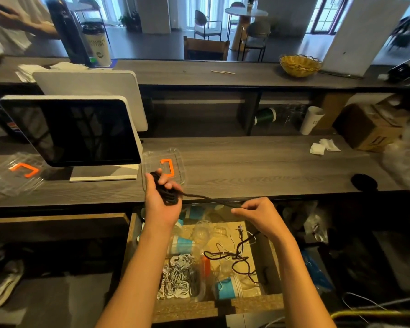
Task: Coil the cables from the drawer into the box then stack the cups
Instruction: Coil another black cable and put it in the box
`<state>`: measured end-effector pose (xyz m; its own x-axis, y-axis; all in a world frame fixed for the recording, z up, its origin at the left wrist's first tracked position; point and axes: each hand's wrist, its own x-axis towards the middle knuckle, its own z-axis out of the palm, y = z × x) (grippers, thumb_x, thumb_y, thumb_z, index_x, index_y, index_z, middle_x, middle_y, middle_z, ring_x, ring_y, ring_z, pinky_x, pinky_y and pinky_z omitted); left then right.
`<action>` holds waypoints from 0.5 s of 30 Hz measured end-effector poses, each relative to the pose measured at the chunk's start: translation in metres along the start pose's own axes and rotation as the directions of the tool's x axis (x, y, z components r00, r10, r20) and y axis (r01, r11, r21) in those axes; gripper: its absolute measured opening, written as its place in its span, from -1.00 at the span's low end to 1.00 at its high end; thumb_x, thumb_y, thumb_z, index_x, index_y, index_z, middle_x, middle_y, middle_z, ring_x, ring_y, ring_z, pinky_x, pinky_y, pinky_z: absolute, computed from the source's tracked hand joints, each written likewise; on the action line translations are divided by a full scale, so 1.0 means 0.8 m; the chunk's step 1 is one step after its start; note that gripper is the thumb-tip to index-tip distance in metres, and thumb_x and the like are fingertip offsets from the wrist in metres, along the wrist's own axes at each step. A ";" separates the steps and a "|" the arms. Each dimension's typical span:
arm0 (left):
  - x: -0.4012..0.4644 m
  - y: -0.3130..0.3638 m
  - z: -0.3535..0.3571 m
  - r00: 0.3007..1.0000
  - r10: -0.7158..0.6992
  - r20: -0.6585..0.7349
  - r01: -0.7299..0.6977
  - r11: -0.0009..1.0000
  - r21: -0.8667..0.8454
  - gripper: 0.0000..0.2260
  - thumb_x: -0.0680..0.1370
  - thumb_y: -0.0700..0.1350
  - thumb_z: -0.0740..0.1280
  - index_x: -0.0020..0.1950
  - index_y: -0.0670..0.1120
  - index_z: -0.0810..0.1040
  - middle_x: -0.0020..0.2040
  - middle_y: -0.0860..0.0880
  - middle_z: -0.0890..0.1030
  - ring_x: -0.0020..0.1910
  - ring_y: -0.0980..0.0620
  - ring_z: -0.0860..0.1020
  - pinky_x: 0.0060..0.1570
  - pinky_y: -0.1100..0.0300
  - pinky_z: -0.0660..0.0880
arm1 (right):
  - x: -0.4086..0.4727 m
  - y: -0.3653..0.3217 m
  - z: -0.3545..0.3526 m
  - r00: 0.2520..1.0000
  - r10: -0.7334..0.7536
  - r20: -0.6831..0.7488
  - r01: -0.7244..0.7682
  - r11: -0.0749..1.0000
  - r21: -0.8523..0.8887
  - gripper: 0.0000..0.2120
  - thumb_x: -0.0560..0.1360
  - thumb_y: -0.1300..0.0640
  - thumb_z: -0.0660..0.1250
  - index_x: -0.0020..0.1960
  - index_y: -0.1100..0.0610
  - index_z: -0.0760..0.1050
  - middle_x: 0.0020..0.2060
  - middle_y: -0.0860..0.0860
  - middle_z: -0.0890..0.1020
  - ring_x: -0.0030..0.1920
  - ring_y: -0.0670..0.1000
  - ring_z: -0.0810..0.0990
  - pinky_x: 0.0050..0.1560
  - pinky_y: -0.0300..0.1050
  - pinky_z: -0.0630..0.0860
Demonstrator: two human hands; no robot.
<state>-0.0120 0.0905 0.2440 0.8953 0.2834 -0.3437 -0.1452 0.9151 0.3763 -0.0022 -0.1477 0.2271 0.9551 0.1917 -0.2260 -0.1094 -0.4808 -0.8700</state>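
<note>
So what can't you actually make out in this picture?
- Head view: the coil of black cable is mostly covered by the left hand; its loops cannot be counted.
- The cable's loose end in the drawer is too small to identify.
- Print on the white cup: too small to read.

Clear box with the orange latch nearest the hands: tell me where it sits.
In the head view, the clear box sits on the wooden counter, just right of the monitor base and directly behind the left hand, which grips the coiled black cable.
</note>
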 end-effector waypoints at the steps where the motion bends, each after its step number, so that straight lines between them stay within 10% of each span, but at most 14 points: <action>1: 0.000 -0.001 0.002 0.999 0.038 -0.030 -0.033 0.986 0.162 -0.72 0.66 0.12 0.17 -0.05 -0.04 0.51 -0.38 0.09 0.43 -0.47 0.17 0.40 -0.41 0.31 0.40 | -0.001 -0.001 -0.002 1.000 -0.020 0.002 0.020 0.999 -0.031 -0.79 0.43 -0.03 0.50 -0.27 0.10 0.68 -0.51 -0.07 0.54 -0.48 -0.20 0.43 -0.37 -0.27 0.40; 5: 0.004 -0.015 -0.005 0.924 0.369 0.100 -0.276 0.463 0.842 -0.62 0.64 0.13 0.21 -0.08 -0.16 0.57 -0.39 0.00 0.50 -0.46 0.11 0.46 -0.44 0.21 0.43 | -0.005 -0.014 -0.006 0.986 -0.160 0.057 0.166 0.976 -0.138 -0.92 0.48 0.03 0.46 -0.18 -0.12 0.66 -0.34 -0.12 0.67 -0.29 -0.20 0.60 -0.24 -0.26 0.55; 9: 0.010 -0.028 -0.021 0.915 0.213 0.341 -0.318 -0.136 0.938 -0.38 0.45 0.42 0.09 -0.27 -0.14 0.52 -0.37 -0.13 0.56 -0.37 -0.08 0.53 -0.32 0.06 0.39 | -0.010 -0.035 -0.005 0.958 -0.257 0.126 0.276 0.947 -0.166 -0.92 0.52 0.04 0.41 -0.09 -0.13 0.64 -0.22 -0.14 0.68 -0.14 -0.20 0.62 -0.07 -0.19 0.59; 15: -0.003 -0.048 -0.016 0.943 -0.263 0.205 -0.298 -0.387 0.873 -0.45 0.59 0.32 -0.01 -0.28 -0.08 0.45 -0.34 -0.09 0.51 -0.28 -0.10 0.52 -0.26 0.05 0.37 | -0.008 -0.051 -0.002 0.936 -0.349 0.040 0.351 0.917 -0.189 -0.90 0.53 0.04 0.39 -0.05 0.03 0.67 -0.21 -0.07 0.69 -0.16 -0.10 0.62 -0.06 0.03 0.59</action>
<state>-0.0140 0.0581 0.2193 0.9686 -0.0326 -0.2466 0.1571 -0.6886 0.7080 -0.0035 -0.1304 0.2646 0.9212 0.3818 0.0749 0.2864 -0.5352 -0.7947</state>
